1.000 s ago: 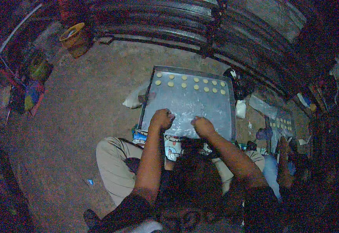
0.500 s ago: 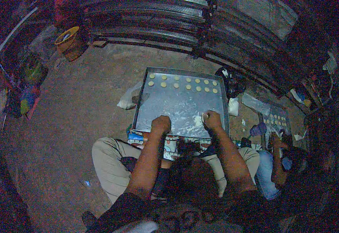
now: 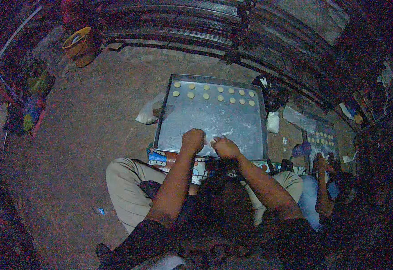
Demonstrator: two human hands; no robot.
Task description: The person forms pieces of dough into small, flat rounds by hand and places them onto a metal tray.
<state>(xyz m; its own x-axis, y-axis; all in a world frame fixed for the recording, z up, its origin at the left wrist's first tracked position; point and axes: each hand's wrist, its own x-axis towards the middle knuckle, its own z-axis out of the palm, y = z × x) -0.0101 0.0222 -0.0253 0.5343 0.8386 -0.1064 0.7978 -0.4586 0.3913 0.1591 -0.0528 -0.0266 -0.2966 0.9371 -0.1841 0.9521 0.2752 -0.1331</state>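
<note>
Pinching a small pale piece (image 3: 213, 142), right hand (image 3: 226, 148) sits just beside the left hand (image 3: 193, 140), which is curled; cannot tell whether it grips anything. Both are over the near part of a grey metal tray (image 3: 191, 114). Round, flat, pale-yellow discs (image 3: 220, 97) line its far side, two rows of seven; flour-streaked metal separates them from the hands. Raised walls bound left, far, right; brown floor (image 3: 79, 139) spreads leftward.

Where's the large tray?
In the head view, the large tray is central, left of the white bag, left hand and right hand over its near side.
</note>
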